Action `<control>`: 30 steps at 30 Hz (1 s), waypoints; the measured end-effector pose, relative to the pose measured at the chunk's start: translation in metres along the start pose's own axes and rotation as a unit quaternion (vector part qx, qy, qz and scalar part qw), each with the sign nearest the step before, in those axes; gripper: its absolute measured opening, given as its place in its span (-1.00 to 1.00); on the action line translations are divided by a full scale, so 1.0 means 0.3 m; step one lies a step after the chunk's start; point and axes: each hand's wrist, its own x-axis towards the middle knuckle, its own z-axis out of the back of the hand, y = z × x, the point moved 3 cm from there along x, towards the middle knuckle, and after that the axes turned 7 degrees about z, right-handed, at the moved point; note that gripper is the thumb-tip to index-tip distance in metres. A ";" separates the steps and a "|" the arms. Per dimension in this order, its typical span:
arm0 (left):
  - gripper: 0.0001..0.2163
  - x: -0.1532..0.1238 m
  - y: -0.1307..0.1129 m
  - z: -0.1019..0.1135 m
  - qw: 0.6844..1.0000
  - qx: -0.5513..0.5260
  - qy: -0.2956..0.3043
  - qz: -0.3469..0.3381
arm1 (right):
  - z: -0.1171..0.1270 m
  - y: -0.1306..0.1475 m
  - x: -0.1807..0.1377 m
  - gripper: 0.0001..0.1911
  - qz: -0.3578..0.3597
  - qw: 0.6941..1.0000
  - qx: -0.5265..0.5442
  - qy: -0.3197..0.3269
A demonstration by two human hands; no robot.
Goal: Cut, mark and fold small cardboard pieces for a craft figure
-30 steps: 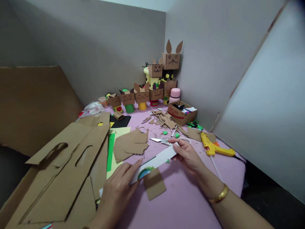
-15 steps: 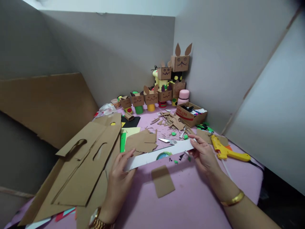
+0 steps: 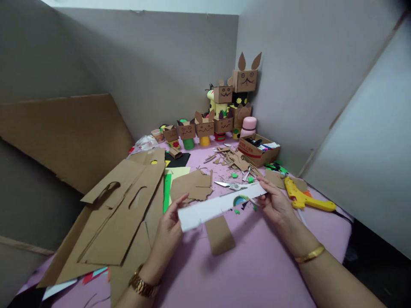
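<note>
A long white paper strip [image 3: 205, 209] is held slightly tilted above the table. My right hand [image 3: 272, 205] pinches its right end between thumb and fingers. At the other end, my left hand [image 3: 170, 226] has its fingers curled round behind the strip, partly hidden by it. Below the strip lies a brown cardboard rectangle [image 3: 221, 236]. Just beyond it rest open scissors [image 3: 233, 185], and a roll of tape [image 3: 240, 200] shows partly behind the strip's lower edge.
Large cardboard sheets [image 3: 122, 218] cover the left side. A yellow glue gun [image 3: 308, 201] lies at right. Cardboard scraps [image 3: 236, 159] and a box of supplies [image 3: 257, 153] sit farther back. Several cardboard animal figures [image 3: 204, 128] and a pink bottle [image 3: 249, 126] stand by the wall.
The strip's left end has come nearer and shifted right, now showing in front of my left fingers. Both hands still flank the strip. The view has tilted slightly.
</note>
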 end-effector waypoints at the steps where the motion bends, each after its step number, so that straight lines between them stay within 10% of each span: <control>1: -0.49 0.003 0.011 -0.016 0.999 -0.019 0.040 0.003 | -0.001 -0.004 0.001 -0.74 -0.007 1.000 -0.006 0.005; 5: -0.24 -0.015 0.026 -0.069 0.985 -0.029 0.169 -0.037 | -0.040 -0.036 -0.029 -0.75 -0.040 0.996 -0.048 0.058; 9: -0.66 -0.052 -0.013 -0.080 0.979 0.005 0.194 -0.065 | -0.100 -0.085 -0.094 -0.78 -0.097 0.975 -0.122 0.157; 15: -0.79 -0.044 -0.012 -0.034 0.990 -0.094 -0.036 0.101 | -0.126 -0.090 -0.148 -0.69 -0.099 0.925 -0.227 0.288; 25: -0.83 -0.040 -0.006 -0.046 0.961 -0.238 -0.041 0.137 | -0.134 -0.095 -0.138 -0.70 0.019 0.881 -0.344 0.324; 30: -0.85 -0.039 0.004 -0.036 0.968 -0.219 -0.020 0.123 | -0.168 -0.089 -0.181 -0.41 0.173 0.738 -0.476 0.446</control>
